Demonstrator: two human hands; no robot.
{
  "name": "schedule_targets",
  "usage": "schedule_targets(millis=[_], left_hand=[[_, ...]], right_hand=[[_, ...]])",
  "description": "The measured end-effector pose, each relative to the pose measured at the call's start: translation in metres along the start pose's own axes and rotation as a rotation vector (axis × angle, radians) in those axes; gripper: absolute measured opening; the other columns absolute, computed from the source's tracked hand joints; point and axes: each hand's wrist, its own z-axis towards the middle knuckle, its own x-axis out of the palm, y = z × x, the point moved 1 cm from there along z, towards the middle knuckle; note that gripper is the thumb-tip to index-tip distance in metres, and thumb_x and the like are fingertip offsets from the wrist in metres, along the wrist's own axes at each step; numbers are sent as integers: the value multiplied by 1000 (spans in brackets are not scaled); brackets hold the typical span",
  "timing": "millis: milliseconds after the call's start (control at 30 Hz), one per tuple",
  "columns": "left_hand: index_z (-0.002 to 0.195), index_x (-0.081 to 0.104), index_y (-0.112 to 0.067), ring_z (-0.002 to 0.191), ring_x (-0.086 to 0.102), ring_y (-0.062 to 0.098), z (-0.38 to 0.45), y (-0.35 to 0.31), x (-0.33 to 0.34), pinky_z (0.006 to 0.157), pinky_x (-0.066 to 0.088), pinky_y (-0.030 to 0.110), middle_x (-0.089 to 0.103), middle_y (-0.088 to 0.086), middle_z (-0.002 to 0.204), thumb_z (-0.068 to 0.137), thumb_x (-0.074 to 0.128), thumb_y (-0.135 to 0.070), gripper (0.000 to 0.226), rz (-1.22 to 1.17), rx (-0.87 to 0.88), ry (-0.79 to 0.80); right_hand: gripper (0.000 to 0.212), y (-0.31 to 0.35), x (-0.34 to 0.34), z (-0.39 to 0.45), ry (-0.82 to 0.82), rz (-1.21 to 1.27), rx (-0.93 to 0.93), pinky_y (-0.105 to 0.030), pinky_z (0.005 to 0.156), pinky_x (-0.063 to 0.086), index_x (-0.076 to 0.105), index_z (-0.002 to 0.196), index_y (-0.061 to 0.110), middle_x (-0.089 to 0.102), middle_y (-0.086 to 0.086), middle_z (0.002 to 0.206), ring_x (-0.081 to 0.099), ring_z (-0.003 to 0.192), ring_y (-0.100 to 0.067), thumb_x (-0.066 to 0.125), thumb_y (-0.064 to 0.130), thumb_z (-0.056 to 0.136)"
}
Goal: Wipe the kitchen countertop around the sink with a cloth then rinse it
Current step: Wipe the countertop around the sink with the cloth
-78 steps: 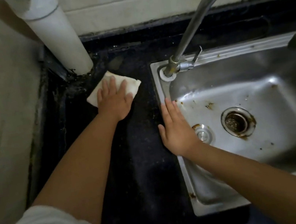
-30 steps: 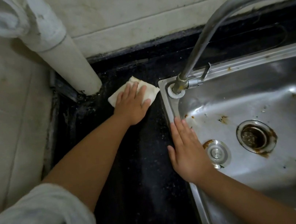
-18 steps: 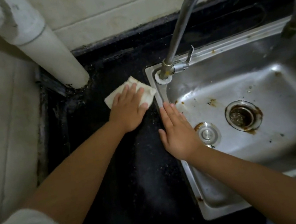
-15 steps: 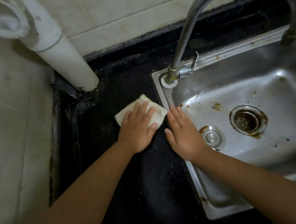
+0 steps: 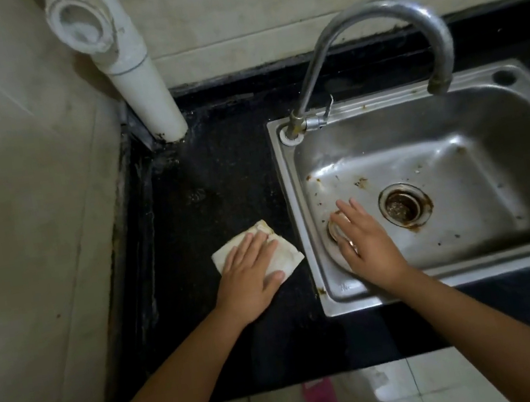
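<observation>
A folded white cloth [image 5: 283,254], stained brown along its edges, lies on the black countertop [image 5: 220,187] just left of the steel sink [image 5: 287,176]. My left hand [image 5: 250,273] presses flat on the cloth with fingers spread, covering most of it. My right hand [image 5: 367,242] hovers open over the left part of the sink basin, fingers apart, holding nothing. The curved tap [image 5: 377,17] rises from the sink's back left corner and no water runs from it.
A white drain pipe [image 5: 144,91] stands in the back left corner against the tiled wall [image 5: 16,203]. The sink's rusty drain [image 5: 403,204] sits mid-basin. The counter's front edge is near, with floor tiles and pink slippers [image 5: 318,396] below.
My left hand has drawn the cloth along the counter from near the tap base toward the front edge. My right hand has left the sink's left rim and moved over the basin.
</observation>
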Motion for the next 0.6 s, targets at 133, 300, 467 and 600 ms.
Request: schedule_targets(millis=[133,300,467,600], left_hand=[[118,60,-9,122,49,34,-13,-4,-2,98,36,50,55,18,129,80,32,-37,55,-49,-152,-78],[104,68,-9,106,60,38,-37,-6,-6,81,45,57,64,19,114,77,38,-34,48,27,-341,-95],[110,66,-13,108,58,40,-70,7,6,80,45,59,63,20,116,78,36,-36,50,56,-501,-84],[110,66,-13,107,59,41,-88,17,15,78,44,62,63,21,116,78,35,-37,51,24,-585,-25]], right_hand=[[47,0,-8,-23,-24,-134,-89,-58,89,39,58,118,0,58,-25,123,36,124,-37,38,23,82],[34,28,2,-20,25,-227,-334,-54,88,42,54,111,17,67,-13,114,58,111,-39,40,29,83],[45,93,34,23,313,-303,-461,-49,97,39,67,111,19,63,-8,124,56,117,-35,39,41,83],[62,104,61,44,599,-359,-395,-37,116,-6,19,147,27,1,1,158,-7,145,-22,38,50,93]])
